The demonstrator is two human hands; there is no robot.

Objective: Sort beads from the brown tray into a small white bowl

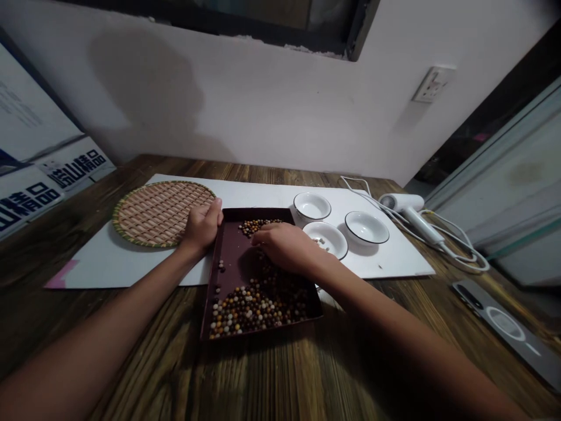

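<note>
A shallow dark maroon tray (234,254) lies before me, its near part over the wooden table and its far part over a white board. Many small round beads (252,310), brown, white and yellow, gather along its near side. A smaller cluster of beads (254,225) sits at the far side. My left hand (203,225) is closed on the tray's left edge near the far corner, thumb upward. Inside the tray, my right hand (284,244) reaches down with curled fingers near the beads; its fingertips are mostly hidden, and what they hold cannot be seen.
Right of the tray stand three white dark-rimmed bowls (367,227); the nearest bowl (326,238) has a few small pale pieces. A round woven mat (153,213) lies left on the white board (131,269). Farther right are a white hair dryer (416,216) and a grey device (504,324).
</note>
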